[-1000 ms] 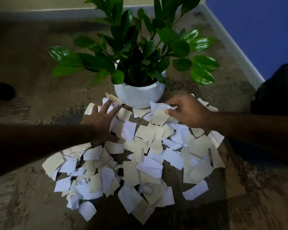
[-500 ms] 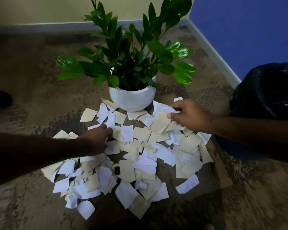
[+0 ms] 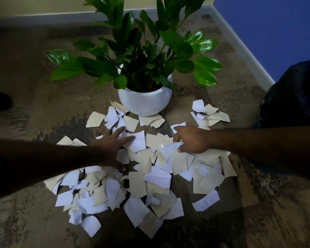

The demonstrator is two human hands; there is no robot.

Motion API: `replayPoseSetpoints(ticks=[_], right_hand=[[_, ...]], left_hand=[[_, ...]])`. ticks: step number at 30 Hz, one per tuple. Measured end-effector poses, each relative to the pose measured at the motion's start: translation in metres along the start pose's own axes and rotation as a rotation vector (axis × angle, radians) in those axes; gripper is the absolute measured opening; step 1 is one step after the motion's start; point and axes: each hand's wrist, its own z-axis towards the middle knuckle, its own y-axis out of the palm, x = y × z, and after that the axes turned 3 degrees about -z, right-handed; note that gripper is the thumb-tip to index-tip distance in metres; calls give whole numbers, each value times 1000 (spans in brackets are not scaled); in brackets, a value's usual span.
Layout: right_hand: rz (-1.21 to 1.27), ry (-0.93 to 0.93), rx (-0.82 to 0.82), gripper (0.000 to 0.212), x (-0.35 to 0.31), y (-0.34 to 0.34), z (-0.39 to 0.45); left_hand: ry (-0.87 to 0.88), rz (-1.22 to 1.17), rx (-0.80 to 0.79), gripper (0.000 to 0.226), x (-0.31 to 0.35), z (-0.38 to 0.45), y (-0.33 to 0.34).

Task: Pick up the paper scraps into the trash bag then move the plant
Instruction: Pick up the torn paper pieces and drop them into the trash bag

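Head view looks down on a mottled brown floor (image 3: 43, 108) where paper scraps (image 3: 150, 178), white and cream, lie strewn across the middle. At 12 o'clock from the pile stands the plant (image 3: 143, 51) in a round white pot (image 3: 145, 102), its base touching the nearest scraps. The left hand (image 3: 111, 145) lies with fingers spread flat, pressing on a white scrap (image 3: 138, 142) at the pile's upper edge. The right hand (image 3: 191, 140) has its fingers curled round a crumpled white piece (image 3: 170, 149). A smaller cluster of scraps (image 3: 208, 113) sits apart at 2 o'clock. The black trash bag (image 3: 293, 93) bulks at 3 o'clock, beside the blue wall (image 3: 276, 24).
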Motion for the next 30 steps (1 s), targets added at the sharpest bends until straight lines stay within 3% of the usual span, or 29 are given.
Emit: replayPoseSetpoints(ticks=[3, 8, 10, 13, 15, 20, 25, 28, 30], right_hand=[[-82, -111, -2, 16, -4, 19, 1], [-160, -230, 55, 9, -7, 48, -7], [-117, -234, 98, 6, -7, 44, -8], [86, -130, 235, 19, -7, 21, -7], [219, -25, 244, 30, -6, 1, -12], [399, 10, 362, 8, 0, -31, -40], [488, 41, 445, 16, 10, -43, -71], [521, 84, 468, 23, 16, -48, -87], [498, 132, 491, 27, 20, -51, -95]], left_hand=[[64, 58, 76, 109, 4, 4, 2], [171, -38, 156, 72, 11, 7, -3], [215, -92, 210, 49, 14, 6, -7], [227, -152, 289, 29, 13, 6, -13], [214, -179, 358, 24, 12, 8, -17], [182, -273, 418, 23, 13, 6, -27], [121, -373, 448, 9, 19, -1, -32], [47, -470, 437, 30, 33, -4, -39], [-9, -520, 410, 30, 40, -5, -42]])
